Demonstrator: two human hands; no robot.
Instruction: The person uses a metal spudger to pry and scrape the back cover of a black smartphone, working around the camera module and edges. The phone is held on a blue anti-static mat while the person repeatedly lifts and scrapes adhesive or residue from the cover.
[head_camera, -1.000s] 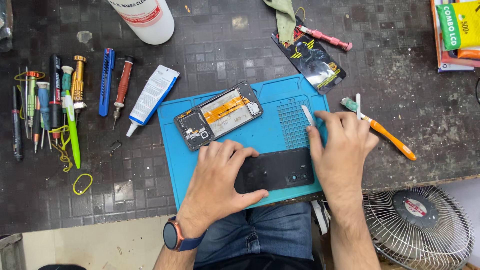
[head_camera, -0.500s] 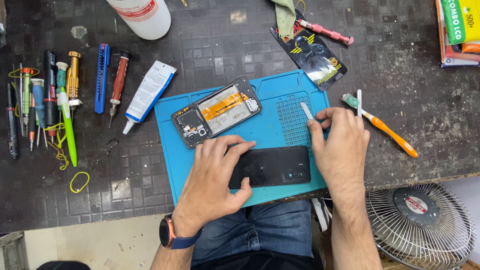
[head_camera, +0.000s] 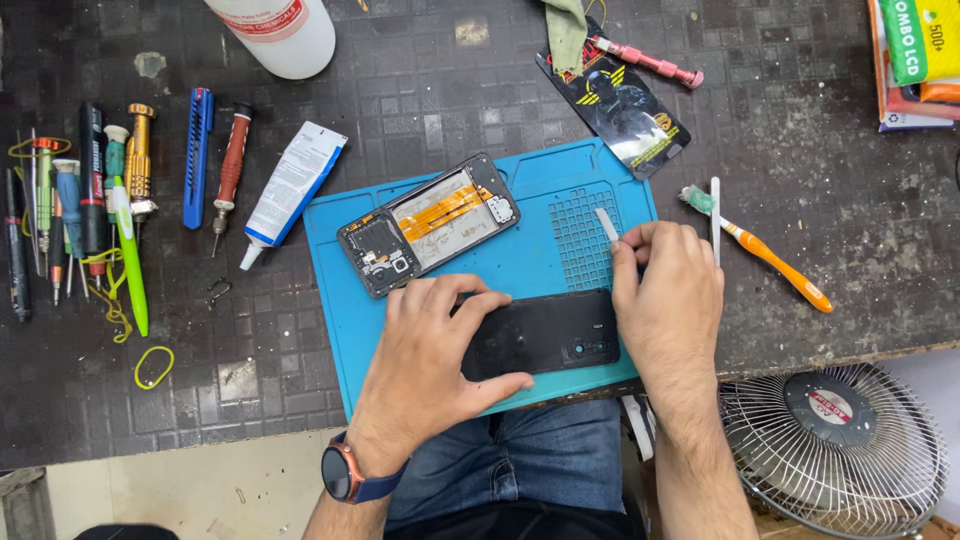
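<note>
Low in the middle of the frame, a black phone back panel (head_camera: 545, 333) lies across the near edge of a blue work mat (head_camera: 340, 300). The person's left hand (head_camera: 430, 365) is spread flat over the panel's left end, fingers open and pressing down rather than gripping. The right hand (head_camera: 665, 300) rests at the panel's right end, its fingers curled around a thin white pry tool (head_camera: 607, 224) that sticks up toward the mat's grid of small cells; how tightly it is pinched is hard to tell from this angle.

The panel sits very close to the table's edge, above the person's lap and a floor fan (head_camera: 835, 445) at the lower right, so an uneven push from either hand could slide it off the mat. If the pry tool is worked under the panel at too steep an angle, the thin plastic might crack or bend. Just above the left hand, the opened phone frame (head_camera: 430, 225) with its orange flex cables lies exposed, and a slipping wrist could knock or scratch it. A glue tube (head_camera: 292, 192) lies at the mat's upper left corner, and an orange-handled toothbrush (head_camera: 770, 255) to the right; either could be swept aside by a sudden jerk.
</note>
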